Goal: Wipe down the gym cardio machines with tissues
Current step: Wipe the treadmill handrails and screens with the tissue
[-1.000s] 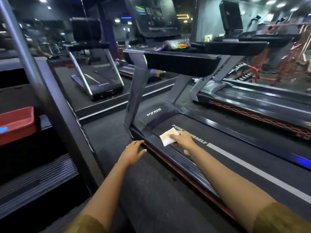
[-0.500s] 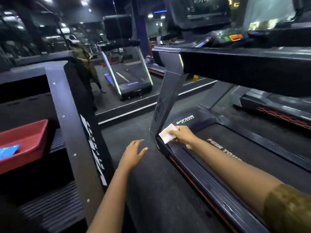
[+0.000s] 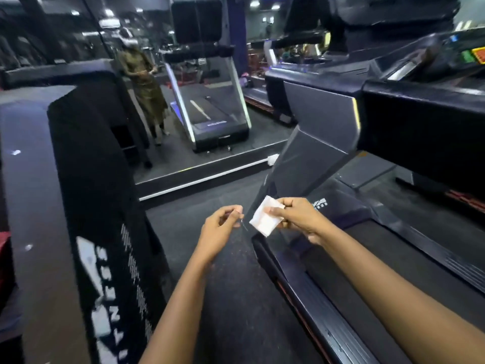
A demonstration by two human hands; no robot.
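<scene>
A black treadmill fills the right side, with its side rail [image 3: 315, 298] running toward me and its grey upright [image 3: 309, 158] rising behind my hands. My right hand [image 3: 299, 216] pinches a folded white tissue [image 3: 263, 219] in the air just in front of the upright's foot, clear of the rail. My left hand [image 3: 220, 232] hovers a few centimetres left of the tissue. Its thumb and fingertips are pinched together on what looks like a thin dark strand [image 3: 244, 225].
Another machine's black frame with white lettering [image 3: 105, 232] stands close on the left. A narrow strip of dark floor [image 3: 223, 298] runs between both machines. Ahead is a mirror wall [image 3: 210, 101] showing a treadmill. The treadmill's bulky console arm [image 3: 420, 127] overhangs at right.
My right hand lifted the tissue off the treadmill rail. My left hand rose from open over the floor to pinched beside the tissue. The view moved forward and left.
</scene>
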